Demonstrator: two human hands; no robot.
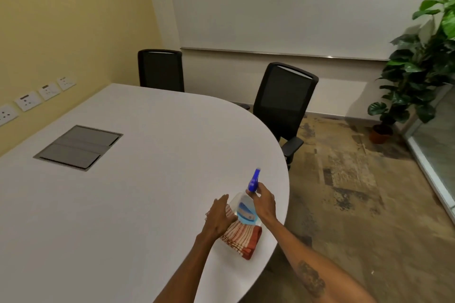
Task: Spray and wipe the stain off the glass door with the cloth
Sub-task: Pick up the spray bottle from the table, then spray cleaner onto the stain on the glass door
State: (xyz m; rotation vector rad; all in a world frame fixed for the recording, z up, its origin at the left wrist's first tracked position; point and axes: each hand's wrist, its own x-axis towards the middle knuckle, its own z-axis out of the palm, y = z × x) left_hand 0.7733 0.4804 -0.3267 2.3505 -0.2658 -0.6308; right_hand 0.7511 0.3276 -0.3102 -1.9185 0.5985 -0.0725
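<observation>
The left hand [219, 216], fingers spread, rests flat on the folded cloth [242, 237] at the table's [123, 204] five o'clock edge. At its two o'clock, the right hand [264, 202] wraps the spray bottle's [246, 209] neck. A careless lift could drag the cloth off. The glass door [435, 145] stands at three o'clock.

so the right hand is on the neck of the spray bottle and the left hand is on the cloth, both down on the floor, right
Not quite: the head view shows them on the white table, not the floor. The right hand does grip the spray bottle at its neck, and the left hand rests on the cloth.
</observation>
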